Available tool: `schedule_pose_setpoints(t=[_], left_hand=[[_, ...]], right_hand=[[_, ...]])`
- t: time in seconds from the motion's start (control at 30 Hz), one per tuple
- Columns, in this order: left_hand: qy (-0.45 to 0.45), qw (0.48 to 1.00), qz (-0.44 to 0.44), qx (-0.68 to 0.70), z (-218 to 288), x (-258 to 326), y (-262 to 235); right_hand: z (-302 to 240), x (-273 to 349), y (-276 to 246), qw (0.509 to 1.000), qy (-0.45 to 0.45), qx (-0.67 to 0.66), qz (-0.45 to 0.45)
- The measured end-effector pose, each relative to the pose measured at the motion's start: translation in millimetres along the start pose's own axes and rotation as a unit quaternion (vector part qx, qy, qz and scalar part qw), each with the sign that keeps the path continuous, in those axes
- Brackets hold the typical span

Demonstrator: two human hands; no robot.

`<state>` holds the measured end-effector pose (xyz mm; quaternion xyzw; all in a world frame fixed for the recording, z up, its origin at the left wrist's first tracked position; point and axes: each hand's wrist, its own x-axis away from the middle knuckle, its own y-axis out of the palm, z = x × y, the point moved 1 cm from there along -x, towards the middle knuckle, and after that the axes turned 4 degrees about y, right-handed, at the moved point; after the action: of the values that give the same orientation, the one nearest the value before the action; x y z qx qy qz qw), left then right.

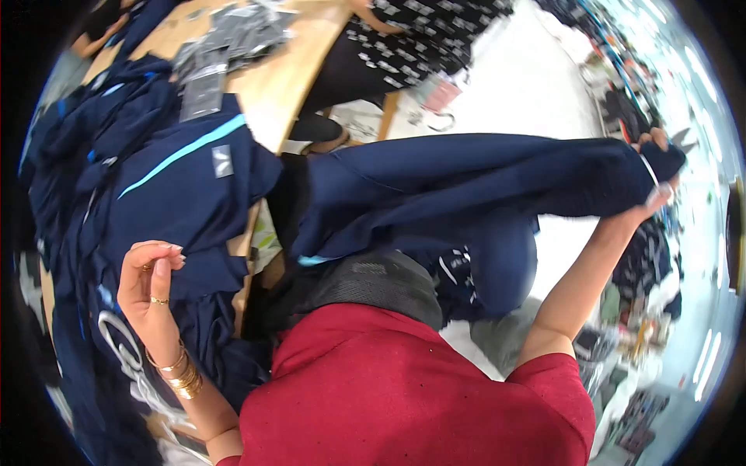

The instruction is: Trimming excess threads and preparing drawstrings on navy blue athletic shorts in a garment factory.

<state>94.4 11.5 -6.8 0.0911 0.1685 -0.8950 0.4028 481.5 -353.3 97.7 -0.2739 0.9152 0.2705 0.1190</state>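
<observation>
A navy garment [435, 175] is drawn out across my lap in a long, leg-like length, with light-blue trim at its left end. My right hand [659, 175], at the end of an outstretched arm, grips its narrow far end, where a white strip shows. My left hand [151, 283] is raised at the left with its fingers curled toward the thumb; anything pinched there is too small to make out. Beneath it lies a heap of navy garments [175, 210] with light-blue stripes, one bearing a small pale label [223, 161].
Grey flat packets [237, 39] are piled on the wooden table [284, 85] at the far left. A person in a black patterned top [420, 35] is beside the table's far side. Clothes and bags [645, 334] are heaped along the right. A white cord [116, 342] lies at lower left.
</observation>
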Motion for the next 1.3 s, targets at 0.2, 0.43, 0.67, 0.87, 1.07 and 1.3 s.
schedule_pose_setpoints(t=[0.2,0.43,0.67,0.87,1.07,1.3], left_hand=[[0.017,0.99,-0.142,-0.007,-5,-25,36],[0.005,0.972,-0.233,-0.011,-8,-30,52],[-0.049,0.969,-0.239,-0.036,-16,-25,52],[-0.084,0.975,-0.191,-0.074,-12,-12,41],[-0.084,0.988,-0.101,-0.082,-25,-2,15],[-0.119,0.971,0.155,-0.136,-35,56,-64]], right_hand=[[-50,50,-145,0.915,-0.054,0.213,0.339],[-58,147,-270,0.726,-0.141,0.428,0.519],[85,353,-372,0.434,0.372,0.64,0.514],[239,329,-292,0.594,0.45,0.473,0.471],[277,182,-153,0.785,0.357,0.48,0.163],[330,79,90,0.828,0.114,0.494,-0.24]])
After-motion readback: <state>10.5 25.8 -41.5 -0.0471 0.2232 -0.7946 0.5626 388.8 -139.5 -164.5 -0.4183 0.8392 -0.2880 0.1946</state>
